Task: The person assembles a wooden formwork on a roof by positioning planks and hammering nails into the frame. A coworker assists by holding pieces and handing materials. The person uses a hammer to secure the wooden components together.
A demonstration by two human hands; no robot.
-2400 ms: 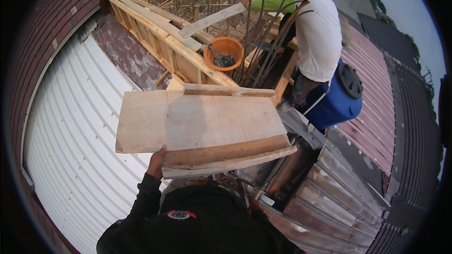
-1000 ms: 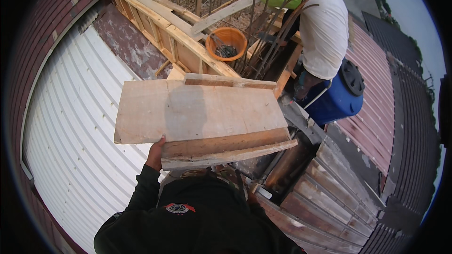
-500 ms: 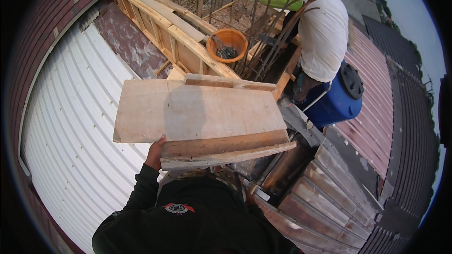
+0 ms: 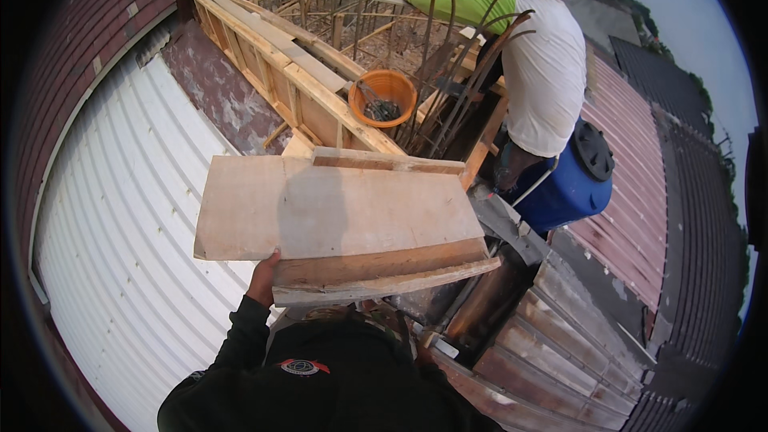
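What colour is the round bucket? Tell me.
The bucket is orange, shown best in the head view.

- Scene was brightly lit by outdoor daylight under a pale, hazy blue sky [image 4: 684, 28].
- White metal roof [image 4: 128, 224] registered brightest, its ribs and fastener dots legible.
- A soft-edged grey shadow [image 4: 314, 212] lay across the wooden panel [image 4: 408, 208], whose edges recorded sharply.
- Dark jacket [image 4: 344, 388] and the narrow recess [image 4: 514, 284] read near-black, with detail largely lost.
- Distant trees [image 4: 644, 16] appeared soft and indistinct.
- Fisheye distortion bowed the roof ribs toward the rim; corners fell to black, with bluish fringing along the circular border.
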